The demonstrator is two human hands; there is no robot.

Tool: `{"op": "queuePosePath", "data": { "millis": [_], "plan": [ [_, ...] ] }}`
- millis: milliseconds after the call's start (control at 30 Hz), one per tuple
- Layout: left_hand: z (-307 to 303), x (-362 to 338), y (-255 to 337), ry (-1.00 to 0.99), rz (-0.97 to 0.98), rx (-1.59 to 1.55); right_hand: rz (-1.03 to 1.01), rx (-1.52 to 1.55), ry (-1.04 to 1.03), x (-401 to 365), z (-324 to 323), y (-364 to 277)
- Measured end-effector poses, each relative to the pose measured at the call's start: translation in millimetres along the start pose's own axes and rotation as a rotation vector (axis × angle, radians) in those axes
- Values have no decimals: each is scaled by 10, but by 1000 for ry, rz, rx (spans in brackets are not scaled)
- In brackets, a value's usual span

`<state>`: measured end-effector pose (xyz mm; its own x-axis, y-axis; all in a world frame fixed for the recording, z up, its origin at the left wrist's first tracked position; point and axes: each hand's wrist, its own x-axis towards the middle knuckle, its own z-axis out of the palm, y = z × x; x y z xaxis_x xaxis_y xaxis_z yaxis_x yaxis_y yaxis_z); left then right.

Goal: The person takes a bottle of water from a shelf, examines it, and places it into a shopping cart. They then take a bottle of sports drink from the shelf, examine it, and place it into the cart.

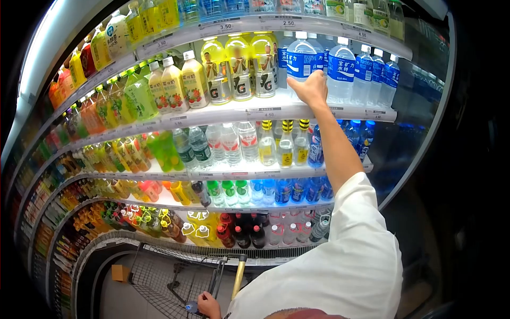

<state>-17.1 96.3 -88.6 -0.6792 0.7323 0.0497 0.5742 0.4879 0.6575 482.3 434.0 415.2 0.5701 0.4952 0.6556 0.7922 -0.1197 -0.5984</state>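
Note:
My right hand [310, 89] reaches up to the second shelf from the top and is closed round the lower part of a clear bottle with a blue label [302, 59]. More blue-labelled bottles [341, 66] stand to its right, and yellow sports drink bottles [238, 66] stand to its left. Low in the view, my left hand [208, 305] is beside the shopping cart [159, 276], its fingers curled. A small clear bottle with a blue part [192, 307] shows next to the fingers; whether the hand holds it is unclear.
Curved refrigerated shelves full of drinks surround the front and left. The shelf edge [265, 112] carries price labels. Below, a cart handle [239, 276] stands near my body, and a small brown box [120, 273] lies at the lower left.

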Motion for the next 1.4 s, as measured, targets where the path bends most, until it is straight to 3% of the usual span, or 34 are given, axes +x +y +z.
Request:
{"op": "queuePosePath", "data": {
  "millis": [233, 333, 433, 533, 633, 700, 767, 833, 933, 1000, 1067, 1100, 1133, 1267, 1367, 1400],
  "plan": [
    [-85, -16, 92, -72, -51, 30, 36, -45, -101, 60, -181, -195],
    [138, 9, -79, 75, 9, -6, 50, -20, -120, 9, -335, -299],
    [134, 10, -189, 14, 77, -78, 27, -46, -166, -15, -513, -355],
    [104, 19, -123, -21, -13, -20, 6, 13, -238, -135, -753, -329],
    [-35, 27, 22, -153, -112, -192, -46, 45, -223, -348, -820, -109],
    [-52, 28, 86, -20, 91, -102, -88, 181, -298, -669, -936, -38],
    [-304, 99, 562, -82, 229, -165, -166, 337, -359, -1041, -975, 56],
    [-512, 162, 1311, -154, 341, -470, -285, 453, -372, -1502, -936, 86],
    [-726, 132, 2311, -590, 426, -1066, -229, 775, -689, -2223, -851, -11],
    [-805, 31, 2787, -831, 527, -1275, -316, 779, -784, -2680, -738, -88],
    [-785, -209, 3103, -865, 427, -1449, -330, 622, -922, -3113, -726, -227],
    [-717, -207, 3063, -913, 263, -1483, -373, 619, -893, -3350, -702, -272],
    [-650, -181, 2972, -959, 100, -1521, -416, 613, -859, -3578, -654, -259],
    [-757, -202, 2646, -1103, -161, -1576, -513, 743, -957, -3991, -519, 22],
    [-651, -368, 2320, -1084, -305, -1641, -616, 736, -989, -4109, -493, 178],
    [-632, -418, 2219, -1108, -352, -1690, -528, 817, -1008, -4191, -454, 231]
  ]
}}
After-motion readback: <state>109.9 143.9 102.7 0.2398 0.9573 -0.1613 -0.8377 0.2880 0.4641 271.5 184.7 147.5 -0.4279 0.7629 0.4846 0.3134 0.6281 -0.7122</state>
